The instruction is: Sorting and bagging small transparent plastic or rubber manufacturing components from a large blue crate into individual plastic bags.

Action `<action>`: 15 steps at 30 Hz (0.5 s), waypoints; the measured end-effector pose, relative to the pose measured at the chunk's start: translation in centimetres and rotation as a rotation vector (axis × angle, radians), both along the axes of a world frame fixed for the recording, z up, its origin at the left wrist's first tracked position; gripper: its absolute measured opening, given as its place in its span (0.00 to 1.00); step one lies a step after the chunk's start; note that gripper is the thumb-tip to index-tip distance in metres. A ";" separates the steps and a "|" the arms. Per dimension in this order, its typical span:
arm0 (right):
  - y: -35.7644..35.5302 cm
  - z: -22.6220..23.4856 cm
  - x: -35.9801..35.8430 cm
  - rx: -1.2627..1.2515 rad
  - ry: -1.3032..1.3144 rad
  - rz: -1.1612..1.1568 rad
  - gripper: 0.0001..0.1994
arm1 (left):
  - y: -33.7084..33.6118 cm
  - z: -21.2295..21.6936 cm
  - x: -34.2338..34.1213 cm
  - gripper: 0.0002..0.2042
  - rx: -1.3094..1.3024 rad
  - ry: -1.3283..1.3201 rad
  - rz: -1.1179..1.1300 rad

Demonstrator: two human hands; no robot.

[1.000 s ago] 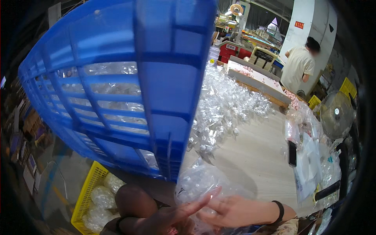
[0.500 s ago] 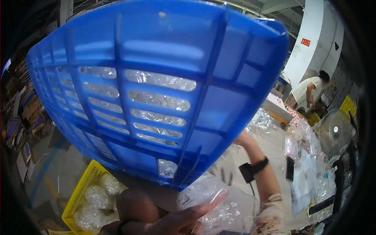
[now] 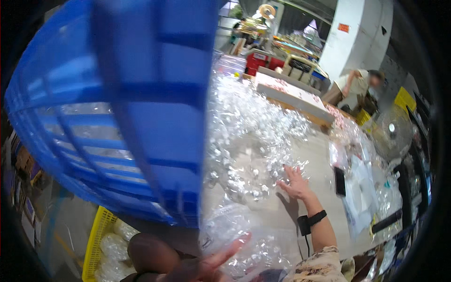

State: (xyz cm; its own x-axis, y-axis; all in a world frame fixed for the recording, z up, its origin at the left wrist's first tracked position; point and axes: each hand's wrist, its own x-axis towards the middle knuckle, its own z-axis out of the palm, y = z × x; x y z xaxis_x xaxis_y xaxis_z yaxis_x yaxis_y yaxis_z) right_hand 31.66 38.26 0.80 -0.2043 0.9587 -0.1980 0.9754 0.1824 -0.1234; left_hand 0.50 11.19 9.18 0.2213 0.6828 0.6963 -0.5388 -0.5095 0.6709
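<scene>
My left hand (image 3: 213, 263) is at the lower middle, one finger stretched along a clear plastic bag (image 3: 228, 218); its other fingers are partly hidden, apparently gripping the bag's edge. Small white pieces show inside the bag. My right hand (image 3: 295, 184) lies palm down over the tabletop, fingers spread, at the near edge of a heap of small clear and white plastic pieces (image 3: 256, 117). A dark device is strapped on that wrist. Close in front on the left looms a large blue slotted plastic basket (image 3: 155, 94), with clear plastic showing through its slots.
A yellow crate (image 3: 91, 244) with clear plastic bundles stands low at left. A black phone (image 3: 339, 181), plastic bags (image 3: 361, 178) and a fan (image 3: 392, 128) line the right side. A long white tray (image 3: 296, 96) is farther back. Another person (image 3: 352, 87) bends beyond it.
The blue basket has shifted left in view, uncovering the heap and the far tables. My right hand, earlier hidden behind the basket, now shows with fingers spread. My left hand stays by the bag.
</scene>
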 end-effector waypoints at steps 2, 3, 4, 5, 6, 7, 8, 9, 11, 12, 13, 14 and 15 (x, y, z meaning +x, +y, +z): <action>0.5 -1.6 5.3 0.045 0.161 0.051 0.38 | 0.3 -0.1 0.2 0.43 0.014 -0.003 -0.033; 0.6 -2.5 8.2 0.104 0.321 0.136 0.36 | 0.4 -0.1 0.4 0.43 0.023 -0.003 -0.048; 0.1 -2.0 9.1 0.058 0.416 -0.013 0.31 | 0.5 -0.1 0.5 0.43 0.026 0.006 -0.043; -0.2 -1.3 9.7 0.046 0.436 -0.015 0.31 | 0.3 0.0 0.5 0.43 0.028 0.022 -0.027; -1.4 0.5 11.1 0.074 0.583 -0.099 0.29 | 0.2 0.1 0.6 0.44 0.036 0.022 -0.034; -2.7 1.4 13.3 0.107 0.716 -0.207 0.28 | 1.3 -0.2 1.1 0.44 0.024 0.014 -0.078; -3.6 1.9 14.1 0.105 0.725 -0.222 0.28 | 2.1 0.6 1.3 0.44 0.047 -0.004 -0.129; -4.2 2.3 14.7 0.167 0.833 -0.329 0.27 | 2.4 1.0 1.5 0.45 0.070 -0.021 -0.177; -4.8 1.7 15.8 0.230 0.956 -0.429 0.26 | 1.4 1.8 1.4 0.43 0.004 0.010 -0.178; -5.0 0.8 16.8 0.289 1.011 -0.441 0.27 | 0.9 1.8 1.4 0.41 -0.061 0.017 -0.188; -5.3 0.0 17.7 0.349 1.066 -0.449 0.27 | 0.4 1.8 1.2 0.39 -0.125 0.025 -0.195; -5.6 -0.5 17.9 0.360 1.053 -0.481 0.28 | -0.1 1.9 1.0 0.37 -0.191 0.035 -0.197; -5.7 -1.6 18.7 0.365 1.054 -0.491 0.28 | -0.6 1.9 0.7 0.36 -0.258 0.045 -0.203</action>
State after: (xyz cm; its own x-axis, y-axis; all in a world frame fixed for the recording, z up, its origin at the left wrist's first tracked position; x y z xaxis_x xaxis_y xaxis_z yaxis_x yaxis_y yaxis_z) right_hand 50.39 32.56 -0.84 0.2976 0.9439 0.1429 0.4032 0.0115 -0.9150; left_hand 1.24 10.60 11.09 0.3972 0.7742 0.4928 -0.5790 -0.2052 0.7891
